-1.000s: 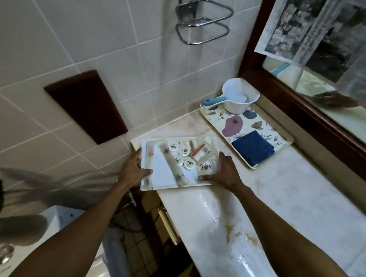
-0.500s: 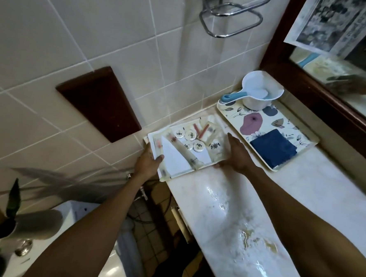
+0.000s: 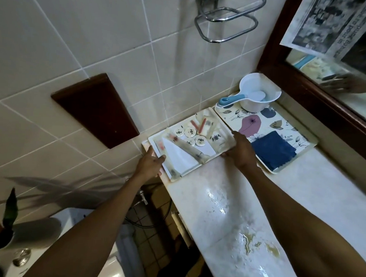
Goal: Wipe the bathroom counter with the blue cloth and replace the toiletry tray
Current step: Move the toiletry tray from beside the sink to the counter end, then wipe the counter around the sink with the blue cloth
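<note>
A white toiletry tray (image 3: 176, 174) holding small round packets, sachets and a white paper lies at the counter's far left end against the tiled wall. My left hand (image 3: 150, 163) grips its left edge and my right hand (image 3: 240, 149) grips its right edge. The folded blue cloth (image 3: 272, 151) rests on a floral tray (image 3: 308, 136) just right of the toiletry tray. The pale marble counter (image 3: 227, 205) looks wet, with a yellowish stain (image 3: 257, 244) near the front.
A white scoop with a blue handle (image 3: 253, 95) sits on the floral tray's far end. A wood-framed mirror (image 3: 322, 89) runs along the right. A chrome rack (image 3: 225, 19) hangs on the wall. A toilet cistern (image 3: 42, 247) and a plant (image 3: 3, 223) stand lower left.
Both hands have slid the toiletry tray farther back along the counter toward the wall, so it now lies beside the floral tray. The view has shifted with it.
</note>
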